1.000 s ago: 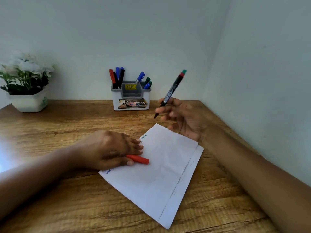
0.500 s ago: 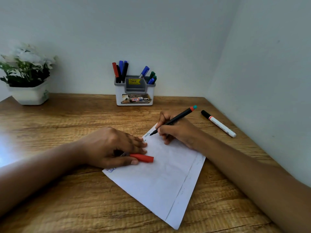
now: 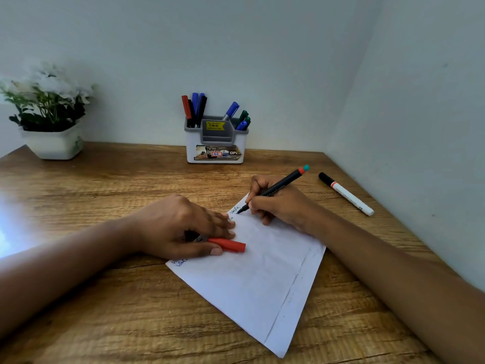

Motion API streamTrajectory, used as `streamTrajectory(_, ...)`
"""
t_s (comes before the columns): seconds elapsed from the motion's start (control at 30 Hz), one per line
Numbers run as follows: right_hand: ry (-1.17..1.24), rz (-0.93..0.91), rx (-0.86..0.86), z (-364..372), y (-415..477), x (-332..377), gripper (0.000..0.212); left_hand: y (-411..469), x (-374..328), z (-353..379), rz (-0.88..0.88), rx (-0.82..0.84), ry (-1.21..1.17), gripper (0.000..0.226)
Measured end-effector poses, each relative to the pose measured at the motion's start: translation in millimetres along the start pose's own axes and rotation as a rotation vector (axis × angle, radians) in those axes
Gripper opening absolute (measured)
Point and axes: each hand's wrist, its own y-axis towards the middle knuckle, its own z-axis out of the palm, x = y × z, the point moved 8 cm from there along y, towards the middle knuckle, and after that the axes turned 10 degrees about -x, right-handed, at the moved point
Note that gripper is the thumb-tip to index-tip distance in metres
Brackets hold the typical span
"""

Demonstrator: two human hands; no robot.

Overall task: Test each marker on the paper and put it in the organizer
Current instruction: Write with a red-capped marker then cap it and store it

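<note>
Testing step: the right hand [image 3: 279, 207] grips the black marker [image 3: 278, 188], tip on the paper [image 3: 262, 274]. The left hand [image 3: 178, 227] pinches a red cap [image 3: 232, 245]. Next is probably recapping, then the organizer [image 3: 215, 147] ahead.

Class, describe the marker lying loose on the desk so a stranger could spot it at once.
Start at the wooden desk, along the right-hand wall. Just beyond the right hand lies a lone marker, held by nobody. Its white barrel, black cap and orange band set it apart.

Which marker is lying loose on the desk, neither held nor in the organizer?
The white marker with the black cap, beside the right wall. The right hand grips the black marker; the others stand in the organizer.
</note>
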Motion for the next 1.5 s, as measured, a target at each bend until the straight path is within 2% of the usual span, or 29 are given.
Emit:
streamTrajectory(0.07, 0.008, 0.009, -0.017, -0.9, 0.3, -0.9, 0.019, -0.1, 0.3, 0.0, -0.003, -0.001, -0.003, 0.036)
streamTrajectory(0.2, 0.006, 0.025, -0.041, -1.8, 0.4, -2.7, 0.008, -0.2, 0.4, -0.3, -0.008, -0.007, -0.013, 0.037)
streamTrajectory(0.83, 0.033, 0.062, -0.075, -4.5, 0.2, -2.7, 0.012, -0.7, 1.4, -1.5, -0.013, -0.022, -0.033, 0.036)
streamTrajectory(1.0, 0.044, 0.068, -0.088, -5.9, 0.4, -3.0, 0.022, -0.5, 0.4, -1.4, -0.010, -0.023, -0.033, 0.036)
streamTrajectory(1.17, 0.029, 0.079, -0.106, -6.4, 1.1, -5.4, 0.013, -0.8, 2.5, -0.2, -0.017, -0.013, -0.032, 0.037)
streamTrajectory(1.37, 0.026, 0.076, -0.115, -7.1, 1.3, -4.3, 0.023, -1.4, 3.7, 0.0, -0.020, -0.017, -0.035, 0.036)
streamTrajectory(1.5, 0.029, 0.080, -0.131, -7.1, 2.3, -6.6, 0.017, -0.8, 3.5, 0.0, -0.020, -0.014, -0.042, 0.036)
